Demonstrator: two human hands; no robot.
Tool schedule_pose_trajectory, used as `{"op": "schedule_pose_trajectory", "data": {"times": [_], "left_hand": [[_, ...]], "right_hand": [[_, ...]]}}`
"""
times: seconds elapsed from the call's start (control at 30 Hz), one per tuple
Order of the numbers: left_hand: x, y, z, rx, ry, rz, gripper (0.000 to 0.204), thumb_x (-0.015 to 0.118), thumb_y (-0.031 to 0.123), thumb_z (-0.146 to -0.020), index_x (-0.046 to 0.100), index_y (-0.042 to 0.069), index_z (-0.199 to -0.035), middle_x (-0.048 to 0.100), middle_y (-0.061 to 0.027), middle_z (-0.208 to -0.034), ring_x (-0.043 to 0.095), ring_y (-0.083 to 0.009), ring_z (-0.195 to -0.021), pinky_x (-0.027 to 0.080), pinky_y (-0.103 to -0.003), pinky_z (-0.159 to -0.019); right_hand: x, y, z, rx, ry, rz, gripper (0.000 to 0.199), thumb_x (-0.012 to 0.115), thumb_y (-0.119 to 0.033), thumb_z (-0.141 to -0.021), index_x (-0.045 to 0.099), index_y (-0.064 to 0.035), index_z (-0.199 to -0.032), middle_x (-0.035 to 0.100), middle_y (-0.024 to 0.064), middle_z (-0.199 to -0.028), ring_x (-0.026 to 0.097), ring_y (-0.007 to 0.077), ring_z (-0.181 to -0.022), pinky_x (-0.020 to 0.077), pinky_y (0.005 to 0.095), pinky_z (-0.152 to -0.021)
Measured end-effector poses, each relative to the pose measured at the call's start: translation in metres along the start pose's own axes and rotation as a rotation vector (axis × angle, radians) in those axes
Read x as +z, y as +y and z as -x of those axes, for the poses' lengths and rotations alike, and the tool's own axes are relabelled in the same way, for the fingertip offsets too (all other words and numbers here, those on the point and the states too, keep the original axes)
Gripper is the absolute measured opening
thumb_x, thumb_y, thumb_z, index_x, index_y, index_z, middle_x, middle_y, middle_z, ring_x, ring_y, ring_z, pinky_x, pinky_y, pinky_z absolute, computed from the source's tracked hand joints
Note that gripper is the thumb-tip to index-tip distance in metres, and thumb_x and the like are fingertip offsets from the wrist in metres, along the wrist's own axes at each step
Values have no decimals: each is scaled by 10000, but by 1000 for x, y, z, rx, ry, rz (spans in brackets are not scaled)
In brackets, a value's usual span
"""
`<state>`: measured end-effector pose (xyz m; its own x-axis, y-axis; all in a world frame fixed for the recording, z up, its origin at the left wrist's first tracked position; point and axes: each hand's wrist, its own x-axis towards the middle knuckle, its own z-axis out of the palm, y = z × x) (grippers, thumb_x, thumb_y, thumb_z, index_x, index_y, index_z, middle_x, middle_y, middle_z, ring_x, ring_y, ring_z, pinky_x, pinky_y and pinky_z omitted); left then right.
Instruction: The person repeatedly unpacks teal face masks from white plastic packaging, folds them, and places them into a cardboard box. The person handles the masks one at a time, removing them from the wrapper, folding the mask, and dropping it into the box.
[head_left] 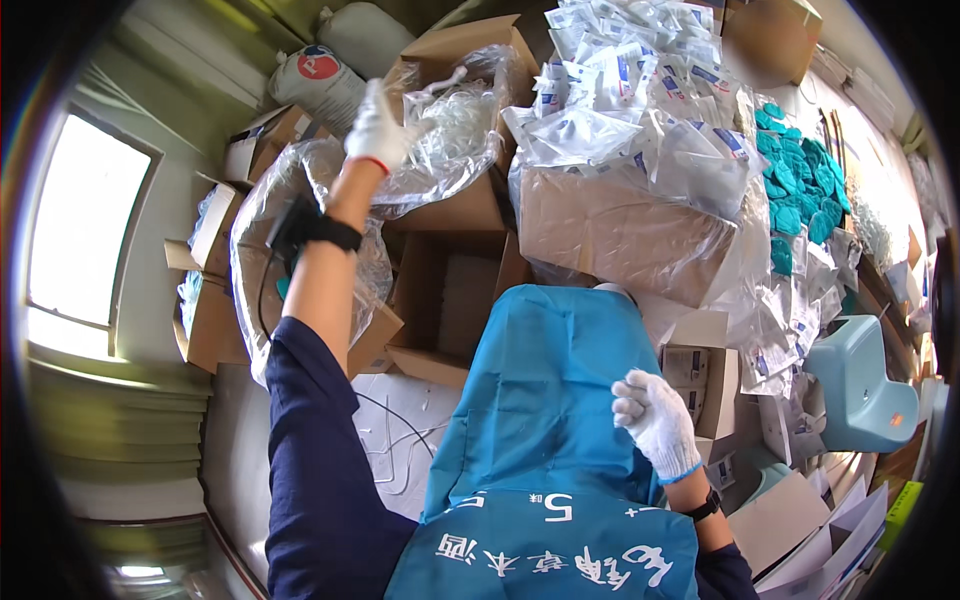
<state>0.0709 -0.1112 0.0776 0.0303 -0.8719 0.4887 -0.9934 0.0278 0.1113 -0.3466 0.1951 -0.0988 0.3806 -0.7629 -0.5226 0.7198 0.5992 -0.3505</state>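
Observation:
My left hand (376, 132), in a white knit glove with a red cuff edge, reaches out over the far left boxes. Its fingers point away with the thumb apart, and I see nothing held. Beside it, a carton lined with clear plastic holds a tangle of clear tubing (458, 125). Close to my body, my right hand (655, 425), in a white glove with a blue cuff edge, hovers over the right side of my blue apron (550, 400). Its fingers are curled in, which hides whatever may be inside them.
Flat sealed packets (640, 80) heap on a plastic-covered carton (620, 235) ahead. An open carton (440, 300) sits below the tubing. Teal round pieces (800, 175) pile at right, near a light-blue plastic stool (860, 390). A thin cable (400, 425) trails across the floor.

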Motion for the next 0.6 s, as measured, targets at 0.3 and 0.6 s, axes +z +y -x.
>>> {"op": "schedule_pose_trajectory", "data": {"times": [0.3,0.6], "left_hand": [[98,69,124,-9,-635,465,445,679,426,-869,701,47,-1100,703,-171,-1090,669,-340,-1007,515,-421,-892],[136,159,229,371,-629,219,295,715,345,-830,710,71,-940,711,-104,-996,645,-313,-1006,479,-438,-907]], "right_hand": [[-101,-29,21,-120,274,-307,230,531,-283,-1038,583,-78,-1128,583,18,-885,535,94,-697,451,216,-549],[-384,46,-44,69,633,102,217,553,-172,-924,632,-68,-1098,654,72,-871,628,192,-736,500,345,-591]]}}
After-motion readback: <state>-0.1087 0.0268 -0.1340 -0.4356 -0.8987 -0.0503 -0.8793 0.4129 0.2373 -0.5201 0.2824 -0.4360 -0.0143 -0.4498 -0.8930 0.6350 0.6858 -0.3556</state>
